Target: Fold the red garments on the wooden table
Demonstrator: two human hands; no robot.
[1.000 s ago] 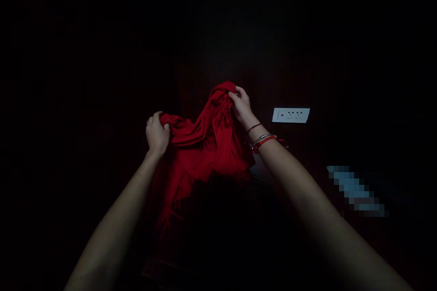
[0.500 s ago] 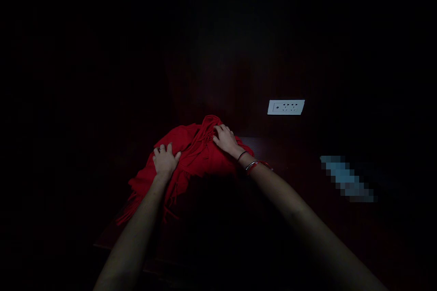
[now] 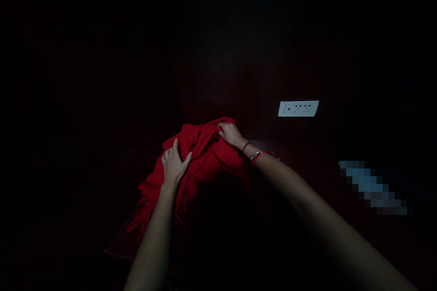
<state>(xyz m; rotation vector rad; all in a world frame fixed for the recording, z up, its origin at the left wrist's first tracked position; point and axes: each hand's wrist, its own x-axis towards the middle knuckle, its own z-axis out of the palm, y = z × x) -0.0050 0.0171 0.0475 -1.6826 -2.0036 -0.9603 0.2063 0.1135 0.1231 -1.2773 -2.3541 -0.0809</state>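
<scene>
Pressing on a red fringed scarf (image 3: 204, 160), the person's left hand (image 3: 174, 165) lies flat, fingers spread and thumb out, a ring on one finger. The scarf sits in a crumpled heap down and left of the white wall socket (image 3: 298, 109). Its long axis runs from the bunched top nearest the socket away to the fringe (image 3: 139, 219), the part farthest from it. The right hand (image 3: 231, 135) is the one closer to the socket. Its fingers are curled into the top fold, pinching cloth, with bracelets (image 3: 256, 155) at the wrist. Underneath is a dark reddish wooden top (image 3: 118, 249), its near edge showing below the fringe. The room is nearly black, and the wall around the socket barely shows.
</scene>
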